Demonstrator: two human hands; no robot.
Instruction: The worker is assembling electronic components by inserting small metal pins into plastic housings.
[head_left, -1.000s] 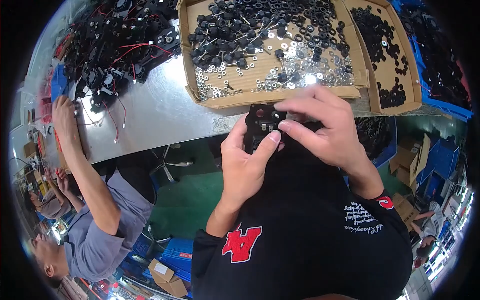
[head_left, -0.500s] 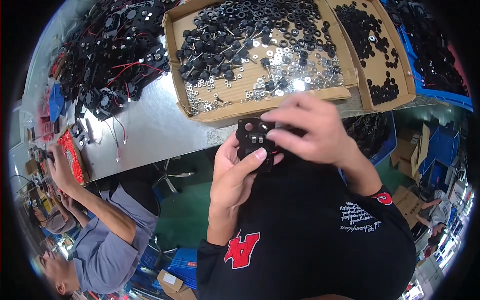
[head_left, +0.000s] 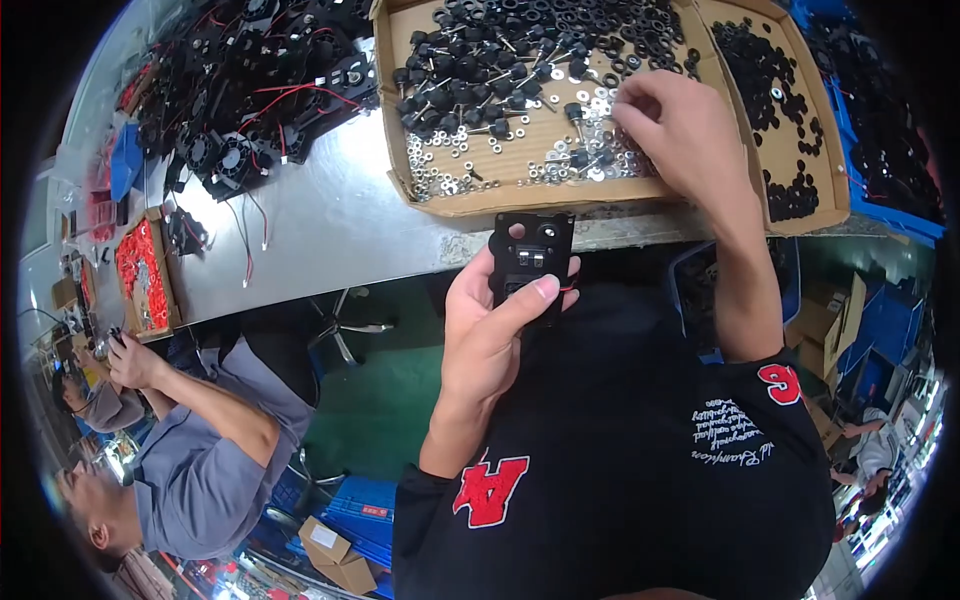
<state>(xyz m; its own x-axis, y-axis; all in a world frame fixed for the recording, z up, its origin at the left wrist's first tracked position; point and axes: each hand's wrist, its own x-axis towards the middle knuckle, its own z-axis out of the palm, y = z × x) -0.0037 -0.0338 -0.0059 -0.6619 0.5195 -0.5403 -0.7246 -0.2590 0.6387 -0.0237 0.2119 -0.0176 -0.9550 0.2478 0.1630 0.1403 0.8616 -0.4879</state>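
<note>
Cardboard walls ring the parts tray (head_left: 520, 192), low enough to reach over and probably there to stop small loose pieces rolling onto the counter (head_left: 330, 205). Of the two hands, the left hand (head_left: 497, 320) is closed around a black plate (head_left: 530, 240) just in front of the parts tray's near wall; its thumb presses on the lower face while the other fingers wrap behind, tips showing at the right edge. That grip seems chosen to leave the plate's upper part, with its round openings and small metal terminals, uncovered and facing the wearer. The right hand (head_left: 680, 130) is over the right part of the parts tray, fingers bent and thumb near the index finger in a loose, partly closed curl; whether anything is pinched there I cannot tell. Silver washers (head_left: 597, 132) lie beside those fingertips, with black-headed screws (head_left: 470, 90) toward the parts tray's left and black rings (head_left: 640, 40) toward its far right, a rough grouping that likely makes each kind easy to pick out. A narrower tray (head_left: 777, 155) of small black pieces sits right beside the parts tray, equally within reach, while wired fan assemblies (head_left: 235, 155) are heaped to its left.
</note>
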